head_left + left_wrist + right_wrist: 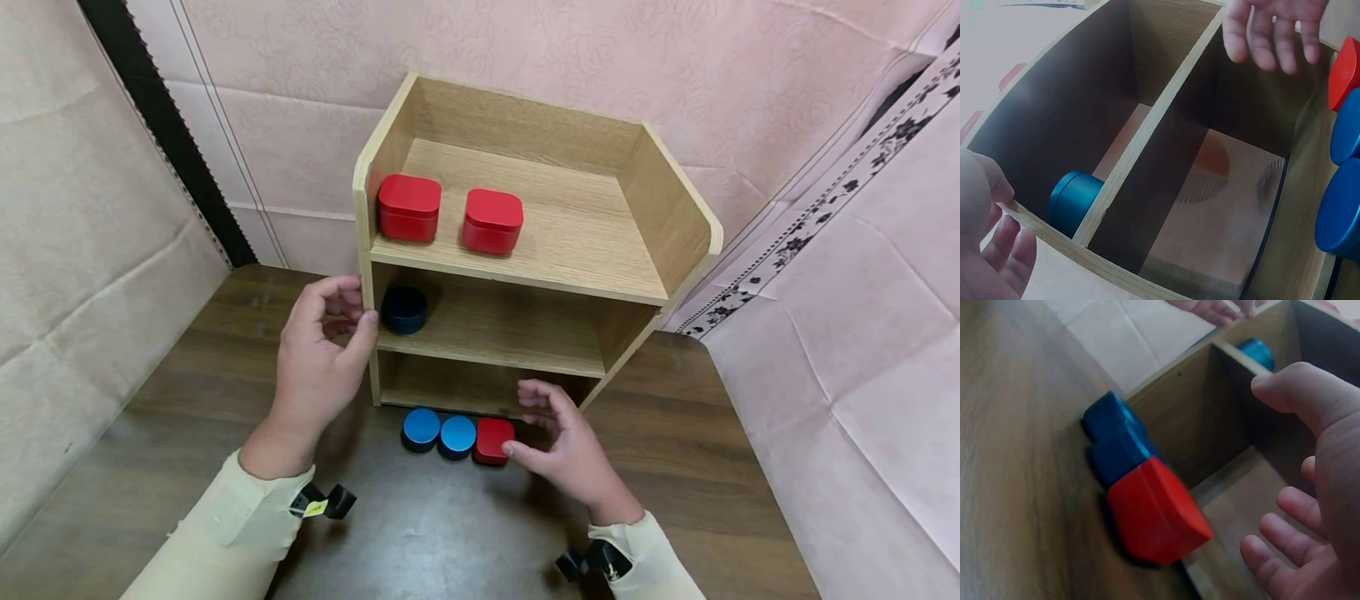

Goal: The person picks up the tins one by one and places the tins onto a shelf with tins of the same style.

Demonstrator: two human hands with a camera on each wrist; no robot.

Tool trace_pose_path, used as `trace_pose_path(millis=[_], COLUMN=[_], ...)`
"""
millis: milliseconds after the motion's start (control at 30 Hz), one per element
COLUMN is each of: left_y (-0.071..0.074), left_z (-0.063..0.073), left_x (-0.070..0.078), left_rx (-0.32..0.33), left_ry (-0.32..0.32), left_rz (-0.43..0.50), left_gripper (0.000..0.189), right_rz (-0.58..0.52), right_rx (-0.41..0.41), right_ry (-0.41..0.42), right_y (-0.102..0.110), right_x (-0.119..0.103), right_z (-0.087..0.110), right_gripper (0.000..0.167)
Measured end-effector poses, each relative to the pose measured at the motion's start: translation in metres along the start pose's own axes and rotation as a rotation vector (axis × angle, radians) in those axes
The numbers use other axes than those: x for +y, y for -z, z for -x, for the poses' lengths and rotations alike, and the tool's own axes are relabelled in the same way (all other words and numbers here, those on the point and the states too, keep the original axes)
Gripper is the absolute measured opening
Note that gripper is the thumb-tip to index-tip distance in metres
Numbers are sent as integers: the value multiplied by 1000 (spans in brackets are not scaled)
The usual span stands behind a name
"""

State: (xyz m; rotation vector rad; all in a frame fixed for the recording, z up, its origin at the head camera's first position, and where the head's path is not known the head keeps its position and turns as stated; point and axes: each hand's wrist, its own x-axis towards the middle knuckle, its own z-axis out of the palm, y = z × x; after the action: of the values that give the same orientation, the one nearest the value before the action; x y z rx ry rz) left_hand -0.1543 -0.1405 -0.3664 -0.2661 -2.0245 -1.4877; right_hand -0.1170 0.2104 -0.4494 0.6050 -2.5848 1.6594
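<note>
Wooden shelf unit [517, 282], centre of frame; left hand [318, 354] touching its left edge, thumb and fingers apart. Red square box [493, 440], lower centre, beside two blue round canisters [457, 435]; right hand [566, 446] near, thumb and fingers parted. Yellow label [316, 507], left cuff [279, 477]: illegible.

We have our left hand [972, 201] at the side edge of the wooden shelf [1166, 175], thumb and fingers on either side of its panel. Inside the shelf we see a teal container [1075, 199] resting against its dividing board [1154, 122]. Our right hand [1284, 28] hangs before the shelf's opening, fingers apart. Alongside the shelf's base we see a red box [1344, 75] and two blue containers [1340, 206] in a row; beyond its top board, two red shapes [1011, 76], mostly hidden.
</note>
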Motion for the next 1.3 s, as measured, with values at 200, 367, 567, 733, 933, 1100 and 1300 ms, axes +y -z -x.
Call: trace_pose_path(millis=[200, 367, 567, 733, 933, 1100, 1300], left_y=[-2, -1, -1, 0, 0, 0, 1], left_z=[1, 1, 0, 0, 0, 1, 1], left_x=[1, 1, -1, 0, 1, 2, 2], left_rx=[-13, -10, -4, -3, -1, -2, -3], left_ry=[7, 0, -4, -2, 1, 5, 1], left_rz=[-3, -5, -5, -8, -12, -15, -13], left_gripper=[40, 40, 40, 40, 40, 40, 40], right_rz=[-8, -1, 2, 16, 28, 71, 116], right_rx=[-9, -31, -53, -71, -72, -76, -80], right_ry=[-60, -64, -54, -80, -92, -103, -108], right_y=[-1, -6, -13, -17, -19, -21, -24], right_x=[15, 31, 39, 47, 49, 51, 50], right_z=[3, 2, 2, 2, 2, 2, 2], right_gripper=[86, 89, 90, 91, 88, 83, 82])
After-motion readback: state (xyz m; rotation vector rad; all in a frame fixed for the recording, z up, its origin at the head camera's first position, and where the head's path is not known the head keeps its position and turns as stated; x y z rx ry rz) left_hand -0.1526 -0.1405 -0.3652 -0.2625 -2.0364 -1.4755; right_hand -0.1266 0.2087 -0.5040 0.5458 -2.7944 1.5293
